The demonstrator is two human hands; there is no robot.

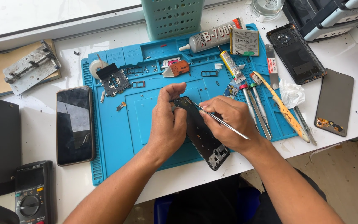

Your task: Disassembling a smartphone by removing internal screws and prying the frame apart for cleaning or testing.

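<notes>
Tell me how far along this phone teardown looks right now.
Done: the back cover, battery and a display panel lie apart on the bench. In hand: the left hand steadies the bare phone frame while the right hand works tweezers at its top end. Left: loose small parts sit on the blue mat.

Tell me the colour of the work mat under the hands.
The work mat is bright blue, with moulded compartments along its top edge. The head view shows it plainly.
</notes>
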